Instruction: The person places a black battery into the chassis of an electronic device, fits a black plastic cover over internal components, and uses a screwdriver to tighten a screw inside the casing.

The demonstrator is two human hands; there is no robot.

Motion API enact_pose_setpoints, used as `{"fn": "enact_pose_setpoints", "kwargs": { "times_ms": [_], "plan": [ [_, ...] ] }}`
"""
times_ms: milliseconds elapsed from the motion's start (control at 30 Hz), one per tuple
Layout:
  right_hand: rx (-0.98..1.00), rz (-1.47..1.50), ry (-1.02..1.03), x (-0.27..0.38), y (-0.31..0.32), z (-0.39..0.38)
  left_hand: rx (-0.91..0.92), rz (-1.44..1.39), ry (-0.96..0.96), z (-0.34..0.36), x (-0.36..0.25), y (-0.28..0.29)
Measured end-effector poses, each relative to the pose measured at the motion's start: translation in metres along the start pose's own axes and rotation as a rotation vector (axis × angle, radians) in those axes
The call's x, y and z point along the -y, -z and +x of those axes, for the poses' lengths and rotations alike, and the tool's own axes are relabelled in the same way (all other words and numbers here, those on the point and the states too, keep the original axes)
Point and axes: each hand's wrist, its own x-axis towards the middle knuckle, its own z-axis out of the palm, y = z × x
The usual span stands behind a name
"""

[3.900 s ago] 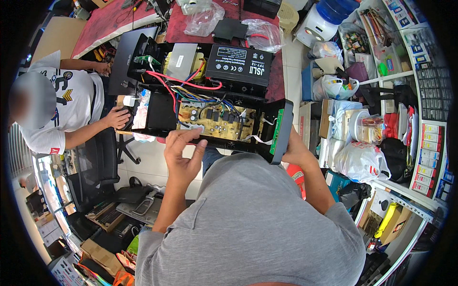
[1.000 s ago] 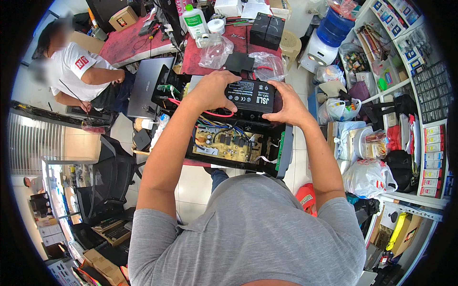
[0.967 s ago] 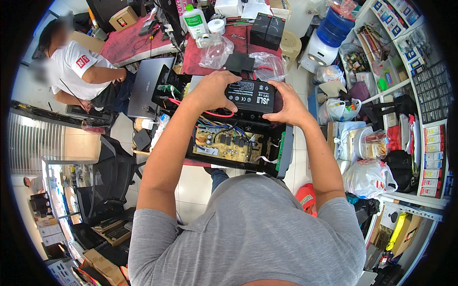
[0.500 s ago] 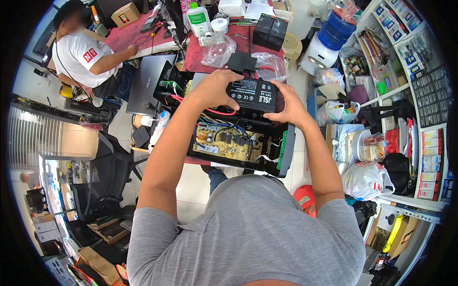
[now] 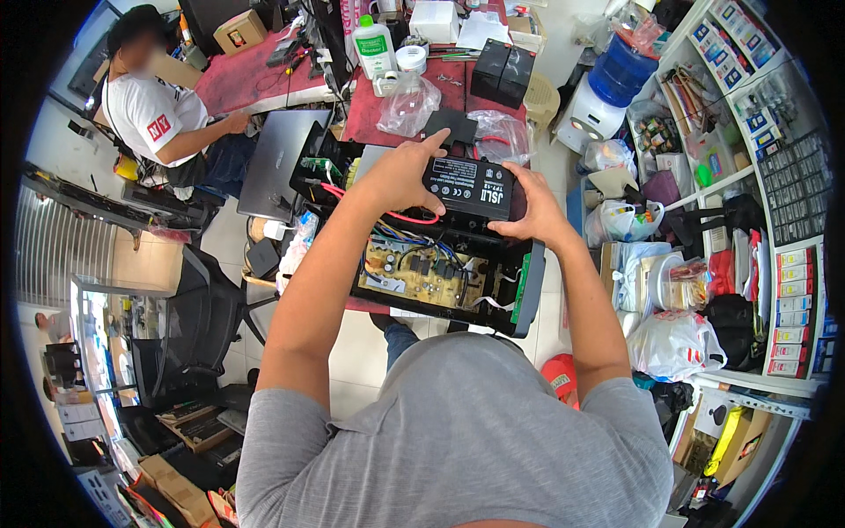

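Both left hand (image 5: 409,176) and right hand (image 5: 539,209) are gripping the battery (image 5: 471,189), probably positioning it at the case (image 5: 530,304), next needing even pressure

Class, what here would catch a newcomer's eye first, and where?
Most striking is the black battery at centre, between the left hand and right hand. A tan circuit board lies nearer the body, in the open black case. At upper right, a blue water bottle tops a white dispenser.
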Motion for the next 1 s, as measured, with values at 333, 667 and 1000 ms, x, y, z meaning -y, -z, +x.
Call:
{"fn": "enact_pose_setpoints", "kwargs": {
  "times_ms": [333,667,1000],
  "plan": [
    [0.023,0.018,-0.024,0.003,0.0,0.0,-0.035,0.022,0.002,-0.001,0.004,-0.003],
    [0.004,0.058,-0.008,0.004,-0.002,0.0,-0.022,0.027,0.018,-0.003,0.0,0.0],
    [-0.016,0.035,0.003,-0.008,-0.004,0.0,-0.003,0.035,0.013,0.003,0.001,-0.002]
  ]
}}
